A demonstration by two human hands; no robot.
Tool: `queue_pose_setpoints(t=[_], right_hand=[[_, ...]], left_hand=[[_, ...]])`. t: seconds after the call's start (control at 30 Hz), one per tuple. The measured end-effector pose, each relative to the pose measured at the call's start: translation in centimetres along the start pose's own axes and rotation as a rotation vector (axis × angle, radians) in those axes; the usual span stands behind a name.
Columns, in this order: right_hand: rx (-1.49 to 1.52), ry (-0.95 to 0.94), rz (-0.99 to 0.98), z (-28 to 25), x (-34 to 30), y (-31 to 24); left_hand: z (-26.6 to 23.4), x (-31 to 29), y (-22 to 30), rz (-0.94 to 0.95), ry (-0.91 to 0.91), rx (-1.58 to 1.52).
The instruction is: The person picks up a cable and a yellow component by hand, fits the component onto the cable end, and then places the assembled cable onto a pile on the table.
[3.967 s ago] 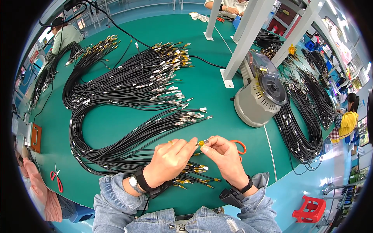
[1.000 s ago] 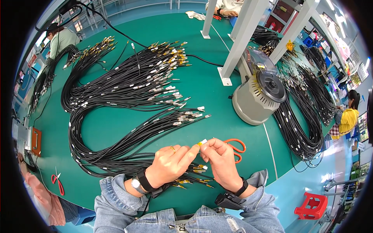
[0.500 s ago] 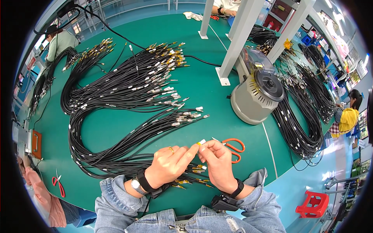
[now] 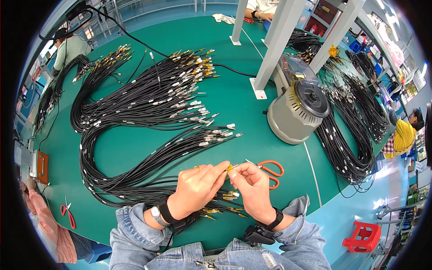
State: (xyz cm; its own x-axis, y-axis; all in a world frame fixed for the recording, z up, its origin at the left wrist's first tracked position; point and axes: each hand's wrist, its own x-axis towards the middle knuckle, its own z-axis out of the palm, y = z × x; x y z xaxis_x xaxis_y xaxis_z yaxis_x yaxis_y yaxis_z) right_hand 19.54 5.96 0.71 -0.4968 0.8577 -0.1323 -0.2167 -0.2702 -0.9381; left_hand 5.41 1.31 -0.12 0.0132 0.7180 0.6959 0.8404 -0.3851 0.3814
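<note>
Head view: left hand (image 4: pixel 198 186) and right hand (image 4: pixel 254 189) pinch yellow tip (image 4: pixel 230 167) near table's (image 4: pixel 256 145) front edge. It seems delicate step; next needs steadiness.

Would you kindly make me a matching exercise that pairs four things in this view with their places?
Things
1. stool
2. yellow tip
3. glove
4. orange scissors

Places
A. at the far side of the table
B. on the table, by the right hand
C. on the floor, lower right of the picture
D. between the left hand and the right hand

Pairs: 1-C, 2-D, 3-A, 4-B
</note>
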Motion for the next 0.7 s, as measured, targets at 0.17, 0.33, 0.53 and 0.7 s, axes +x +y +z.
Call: queue_pose_setpoints(t=[0.17, 0.33, 0.53, 0.7], right_hand=[[-0.002, -0.019, 0.021, -0.1, 0.0, -0.3], [-0.007, -0.062, 0.080, -0.5, 0.2, -0.6], [-0.032, -0.118, 0.104, -0.8, 0.5, -0.5], [0.028, -0.163, 0.126, -1.1, 0.9, -0.4]], left_hand=[[-0.6, 0.3, 0.5, -0.274, -0.072, -0.273], [-1.9, 1.0, 0.7, -0.643, -0.254, -0.615], [-2.3, 1.4, 0.4, -0.917, -0.275, -1.108], [-2.9, 2.1, 0.0, -0.969, -0.360, -1.190]])
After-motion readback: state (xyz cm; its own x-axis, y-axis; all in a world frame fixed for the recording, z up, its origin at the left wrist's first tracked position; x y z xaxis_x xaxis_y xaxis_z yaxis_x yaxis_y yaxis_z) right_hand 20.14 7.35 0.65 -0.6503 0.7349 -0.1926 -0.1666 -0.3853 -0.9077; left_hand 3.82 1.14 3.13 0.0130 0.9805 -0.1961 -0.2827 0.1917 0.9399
